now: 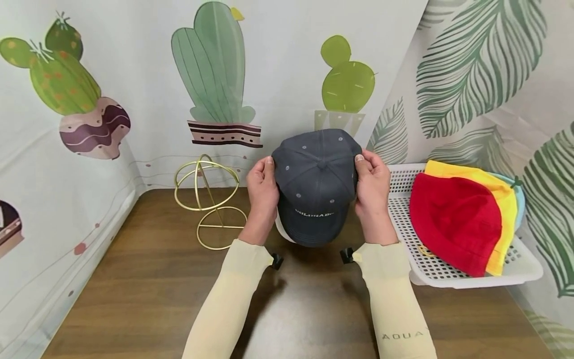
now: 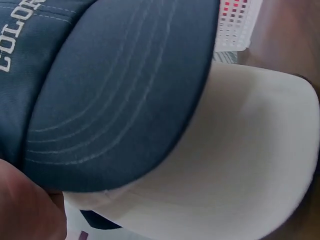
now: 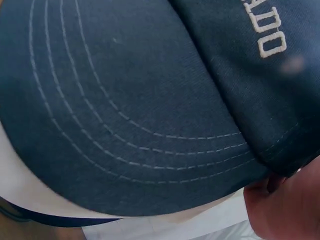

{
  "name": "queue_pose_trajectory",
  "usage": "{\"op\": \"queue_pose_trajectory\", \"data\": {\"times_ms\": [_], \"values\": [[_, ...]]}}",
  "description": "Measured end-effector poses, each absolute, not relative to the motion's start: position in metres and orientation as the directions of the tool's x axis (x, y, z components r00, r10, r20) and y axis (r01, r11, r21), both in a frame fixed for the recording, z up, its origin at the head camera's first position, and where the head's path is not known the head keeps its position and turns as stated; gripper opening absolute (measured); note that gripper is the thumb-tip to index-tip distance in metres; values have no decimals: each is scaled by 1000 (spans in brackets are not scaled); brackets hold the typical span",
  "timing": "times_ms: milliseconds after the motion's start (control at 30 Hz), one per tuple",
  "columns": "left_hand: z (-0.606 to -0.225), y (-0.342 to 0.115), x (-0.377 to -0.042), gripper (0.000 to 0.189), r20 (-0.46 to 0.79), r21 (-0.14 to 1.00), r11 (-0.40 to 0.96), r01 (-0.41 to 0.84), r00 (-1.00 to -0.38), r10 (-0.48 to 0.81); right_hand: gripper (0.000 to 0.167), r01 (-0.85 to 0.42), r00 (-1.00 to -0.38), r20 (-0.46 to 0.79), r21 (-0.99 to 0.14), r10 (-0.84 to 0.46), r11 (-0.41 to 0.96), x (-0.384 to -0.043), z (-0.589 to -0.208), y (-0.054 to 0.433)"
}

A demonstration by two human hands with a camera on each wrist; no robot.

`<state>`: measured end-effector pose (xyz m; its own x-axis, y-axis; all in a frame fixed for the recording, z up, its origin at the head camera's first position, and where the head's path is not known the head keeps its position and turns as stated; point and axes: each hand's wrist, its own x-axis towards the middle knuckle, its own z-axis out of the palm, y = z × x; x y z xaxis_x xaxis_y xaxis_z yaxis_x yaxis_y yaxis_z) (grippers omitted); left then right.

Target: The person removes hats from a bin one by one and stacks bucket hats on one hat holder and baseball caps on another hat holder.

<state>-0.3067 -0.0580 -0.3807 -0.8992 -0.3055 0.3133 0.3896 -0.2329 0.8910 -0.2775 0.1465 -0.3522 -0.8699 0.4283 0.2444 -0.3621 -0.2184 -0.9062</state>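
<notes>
A dark navy baseball cap [image 1: 320,174] with pale lettering is held between both hands, its crown up and brim toward me. My left hand [image 1: 263,192] pinches its left edge, thumb on top. On the opposite edge, my right hand [image 1: 373,192] does the same, fingers mostly hidden under the fabric. Beneath the navy brim [image 2: 125,95] a second, cream-white brim [image 2: 240,150] sticks out in the left wrist view. The right wrist view shows that cream brim [image 3: 22,180] too, with a dark blue edge [image 3: 70,220] below it. The crown of the lower cap is hidden.
To the left stands a gold wire stand [image 1: 206,204] with round hoops. A white perforated basket [image 1: 475,281] on the right holds a red bucket hat [image 1: 457,219], a yellow one [image 1: 508,229] and a light blue piece [image 1: 520,199]. Cactus-print cloth [image 1: 152,99] hangs behind the wooden table [image 1: 148,299].
</notes>
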Motion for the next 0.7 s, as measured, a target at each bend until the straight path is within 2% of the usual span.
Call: {"op": "queue_pose_trajectory", "data": {"times_ms": [167,300,567,700], "values": [[-390,-60,-311,31,289,925,-158,344,-911,-295,23,-285,-862,177,-944,475,-166,-283,-358,147],[-393,-61,-312,30,267,947,-94,307,-916,-298,16,-220,-851,131,-968,508,-119,-288,-365,148],[-396,-63,-313,32,238,965,-34,259,-927,-291,28,-126,-852,64,-988,519,-86,-293,-376,150],[-397,-64,-316,32,234,968,-25,250,-931,-280,26,-102,-845,46,-992,533,-76,-297,-378,151]]}}
